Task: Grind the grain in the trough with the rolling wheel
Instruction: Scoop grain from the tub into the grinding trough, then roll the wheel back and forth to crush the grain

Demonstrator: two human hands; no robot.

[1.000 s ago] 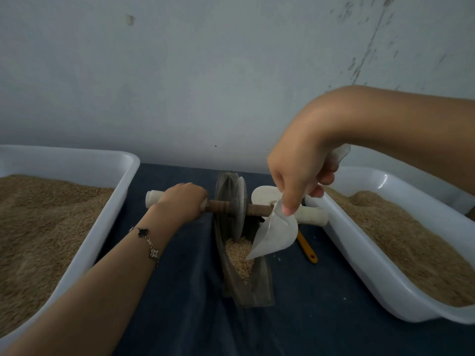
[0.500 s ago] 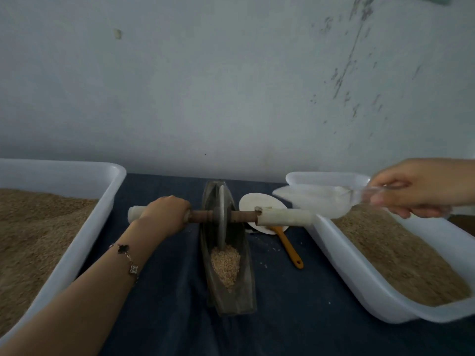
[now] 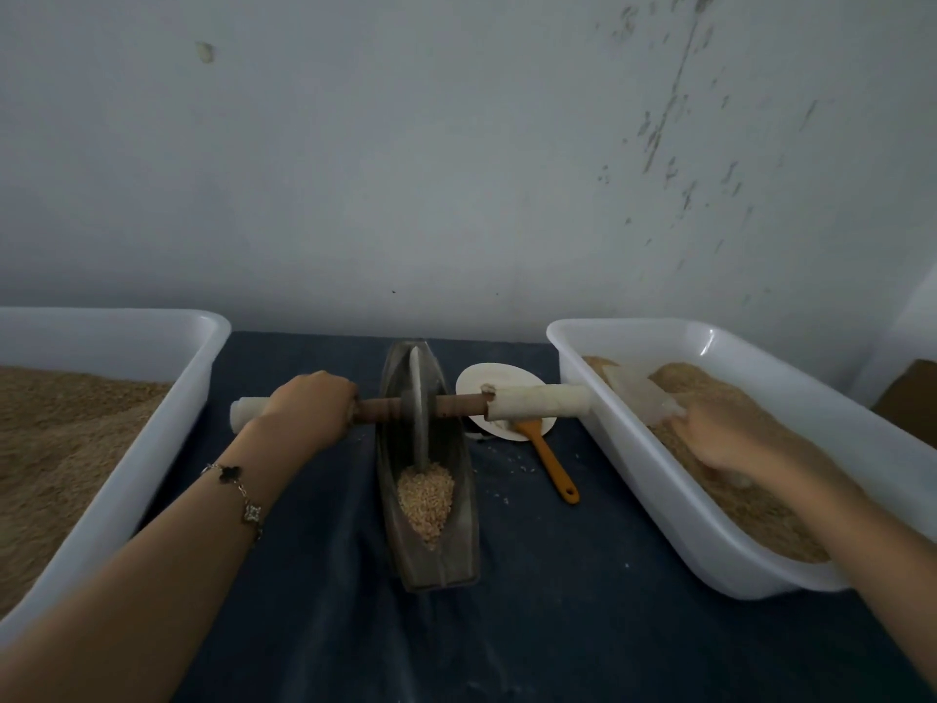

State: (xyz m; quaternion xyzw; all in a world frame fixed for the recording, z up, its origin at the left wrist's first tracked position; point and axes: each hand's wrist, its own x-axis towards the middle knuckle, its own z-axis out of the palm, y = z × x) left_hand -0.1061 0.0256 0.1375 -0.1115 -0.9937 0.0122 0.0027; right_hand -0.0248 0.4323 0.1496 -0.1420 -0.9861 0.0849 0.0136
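A dark blue cloth covered the desk [image 3: 557, 626] beneath a scuffed grey wall [image 3: 456, 144]. The trough [image 3: 431, 499] sat at centre, grain [image 3: 426, 499] heaped at its 6 o'clock end, the rolling wheel [image 3: 419, 403] standing inside. The left hand [image 3: 309, 408] gripped the axle. At 3 o'clock, the right hand [image 3: 725, 433] held a clear scoop [image 3: 641, 393] in a white tub [image 3: 634, 479]; its grip was blurred.

Dark navy cloth [image 3: 557, 626] on the table; white tubs at its left edge [image 3: 167, 449] and right edge [image 3: 654, 479], both with tan-brown grain. Dark grey trough [image 3: 456, 550] with pale beige grain [image 3: 426, 499], grey wheel [image 3: 419, 398], brown axle [image 3: 456, 405] with off-white grips. Orange-handled scraper [image 3: 550, 464], white disc [image 3: 481, 383], translucent whitish scoop [image 3: 641, 393], dark and silver clover-charm bracelet [image 3: 238, 489].
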